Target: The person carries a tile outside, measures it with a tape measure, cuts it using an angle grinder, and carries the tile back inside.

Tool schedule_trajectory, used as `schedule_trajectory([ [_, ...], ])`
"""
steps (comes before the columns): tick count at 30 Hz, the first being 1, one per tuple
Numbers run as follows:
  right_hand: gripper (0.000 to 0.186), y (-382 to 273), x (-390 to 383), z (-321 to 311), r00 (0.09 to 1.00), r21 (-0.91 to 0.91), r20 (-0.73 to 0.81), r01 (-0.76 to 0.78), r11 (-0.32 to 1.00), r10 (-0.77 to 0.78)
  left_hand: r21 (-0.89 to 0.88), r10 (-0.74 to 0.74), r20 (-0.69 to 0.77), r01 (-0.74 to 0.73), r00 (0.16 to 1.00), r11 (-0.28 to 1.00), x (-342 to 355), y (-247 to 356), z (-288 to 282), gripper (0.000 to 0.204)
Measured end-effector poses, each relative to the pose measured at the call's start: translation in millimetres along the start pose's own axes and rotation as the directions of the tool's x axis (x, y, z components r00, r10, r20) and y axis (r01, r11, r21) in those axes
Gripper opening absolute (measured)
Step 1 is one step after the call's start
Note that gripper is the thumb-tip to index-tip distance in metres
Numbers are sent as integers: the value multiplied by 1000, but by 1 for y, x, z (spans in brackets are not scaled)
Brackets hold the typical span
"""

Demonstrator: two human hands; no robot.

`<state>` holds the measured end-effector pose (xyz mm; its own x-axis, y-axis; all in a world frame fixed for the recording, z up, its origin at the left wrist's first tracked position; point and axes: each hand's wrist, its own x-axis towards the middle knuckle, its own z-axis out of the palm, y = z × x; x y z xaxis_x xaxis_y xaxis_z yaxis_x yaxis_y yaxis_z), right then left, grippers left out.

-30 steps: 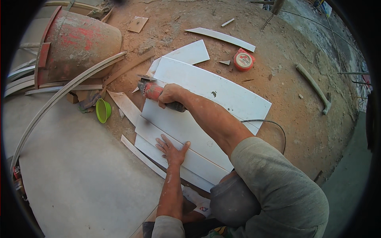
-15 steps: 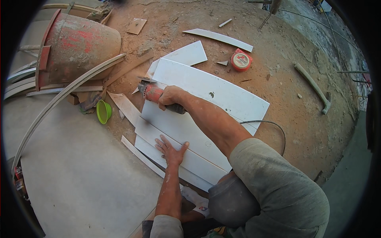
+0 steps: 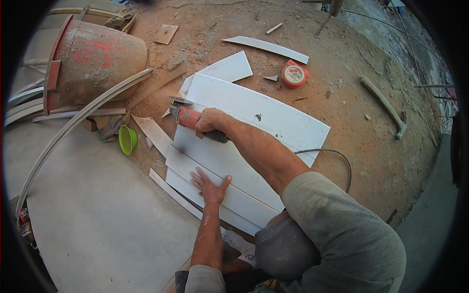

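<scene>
My right hand (image 3: 211, 120) is wrapped round the body of a red and black angle grinder (image 3: 188, 115). Its disc (image 3: 180, 100) sits by the far left edge of a stack of white tiles (image 3: 259, 108), and I cannot tell whether it touches them. Fingers spread, my left hand (image 3: 211, 188) lies flat on a narrow white tile strip (image 3: 244, 198) at the near side of the stack. A black power cord (image 3: 337, 153) curves out beyond my right forearm.
A dirty red bucket (image 3: 100, 61) lies on its side at the far left, near a small green bowl (image 3: 128, 139). Beyond the tiles are a red tape measure (image 3: 294, 74) and a curved white offcut (image 3: 266, 49). A hammer (image 3: 386, 105) rests on the dirt at right.
The grinder's disc end has tipped slightly, showing more of the disc face. My left hand stays in place on the strip. The whole view has shifted very slightly.
</scene>
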<state>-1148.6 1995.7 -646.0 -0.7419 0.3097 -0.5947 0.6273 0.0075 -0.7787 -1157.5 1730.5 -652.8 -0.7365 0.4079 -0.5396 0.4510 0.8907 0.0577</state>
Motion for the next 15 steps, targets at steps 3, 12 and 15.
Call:
schedule_trajectory([
  [3, 45, -2, 0, -1, 1000, -6, 14, -18, 1000, 18, -6, -9, 6, 9, 1000, 1000, -2, 3, -2, 133],
  [12, 47, 2, -5, -1, 1000, 17, -3, 1, 1000, -1, -17, 7, 13, -7, 1000, 1000, -6, 7, -6, 127],
  [15, 47, 5, -4, 1, 1000, 9, -1, 4, 1000, -4, -15, 10, 7, -10, 1000, 1000, -6, 8, -6, 126],
])
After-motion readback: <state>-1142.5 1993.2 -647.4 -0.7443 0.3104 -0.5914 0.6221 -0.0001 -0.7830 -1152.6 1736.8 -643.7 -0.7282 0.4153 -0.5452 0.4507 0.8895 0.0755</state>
